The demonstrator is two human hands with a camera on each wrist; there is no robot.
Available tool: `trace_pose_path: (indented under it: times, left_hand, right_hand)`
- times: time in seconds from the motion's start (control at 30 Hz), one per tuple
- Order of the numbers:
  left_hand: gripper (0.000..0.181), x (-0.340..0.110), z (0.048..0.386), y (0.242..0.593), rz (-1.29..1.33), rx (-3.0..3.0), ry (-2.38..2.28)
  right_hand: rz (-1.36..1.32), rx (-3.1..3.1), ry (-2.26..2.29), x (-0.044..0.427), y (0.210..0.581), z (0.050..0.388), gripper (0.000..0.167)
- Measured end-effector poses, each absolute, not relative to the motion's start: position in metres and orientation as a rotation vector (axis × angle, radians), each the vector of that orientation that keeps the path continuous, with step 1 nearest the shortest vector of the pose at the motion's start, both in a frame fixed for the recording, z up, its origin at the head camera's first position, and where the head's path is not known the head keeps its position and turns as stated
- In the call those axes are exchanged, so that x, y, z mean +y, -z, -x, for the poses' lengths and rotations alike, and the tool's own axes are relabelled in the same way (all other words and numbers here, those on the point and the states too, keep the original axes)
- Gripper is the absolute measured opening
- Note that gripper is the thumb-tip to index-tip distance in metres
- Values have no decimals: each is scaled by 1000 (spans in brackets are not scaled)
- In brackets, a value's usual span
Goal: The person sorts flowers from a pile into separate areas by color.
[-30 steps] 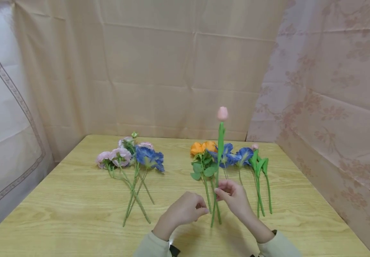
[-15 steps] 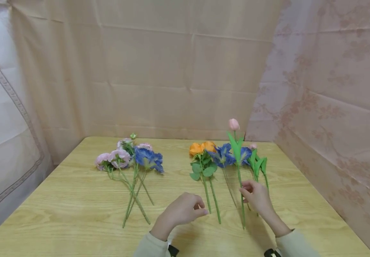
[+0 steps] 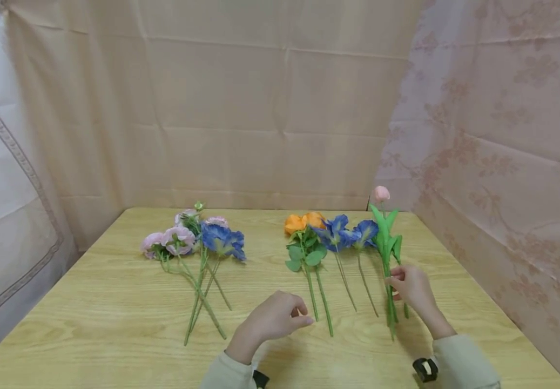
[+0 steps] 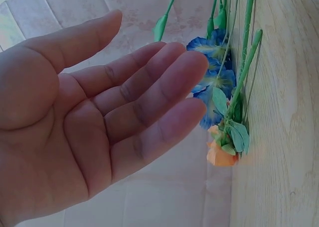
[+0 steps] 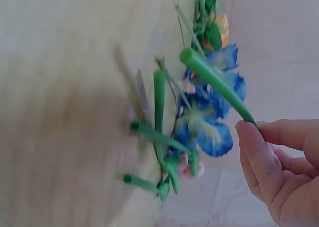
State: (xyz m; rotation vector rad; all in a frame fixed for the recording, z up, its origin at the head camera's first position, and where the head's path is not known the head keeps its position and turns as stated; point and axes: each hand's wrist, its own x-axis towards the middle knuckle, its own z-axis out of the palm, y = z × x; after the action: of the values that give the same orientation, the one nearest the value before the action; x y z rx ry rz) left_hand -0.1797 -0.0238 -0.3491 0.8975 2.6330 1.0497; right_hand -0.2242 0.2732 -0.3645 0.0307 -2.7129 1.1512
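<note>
Where the thumb and fingertips of the right hand (image 3: 413, 283) come together, they pinch the green stem (image 5: 219, 85) of a pink tulip (image 3: 384, 237), so this flower is directly between them, with the hand on its right side. Its long axis goes roughly away from the person, a little tilted: the blossom is on the far side of the fingertips, the cut end on the near side. (From where I stand, the fingers seem to take it in the lower half, under the leaves.)

Just beyond and below these fingertips lie other tulips (image 3: 397, 248) on the table (image 3: 139, 308), with their stems running nearly the same way. At the cut end, the held stem is apart from theirs; whether the leaves touch, I cannot tell. These almost parallel directions are, I believe, the relation which matters most.

Farther to the left of the same fingertips come two blue flowers (image 3: 336, 234), and after them the orange flowers (image 3: 304, 222).

The left hand (image 3: 275, 319) is well to the left, so the right one is clearly nearer to the tulip. Its thumb is apart from its loosely bent fingers, and they hold nothing. Past it, farthest to the left, lie the lilac flowers (image 3: 180, 240) with one more blue flower (image 3: 223, 240).
</note>
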Motion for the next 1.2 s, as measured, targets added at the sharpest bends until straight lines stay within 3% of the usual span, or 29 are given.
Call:
trace_pose_path:
  times: [0.63, 1.2]
  left_hand:
    - [16, -26, 179, 349, -874, 2631, -1035]
    - [19, -28, 179, 351, -851, 2625, -1004]
  right_hand:
    - [108, -2864, -1177, 291, 380, 253, 7]
    - [236, -2917, -1304, 297, 385, 255, 13]
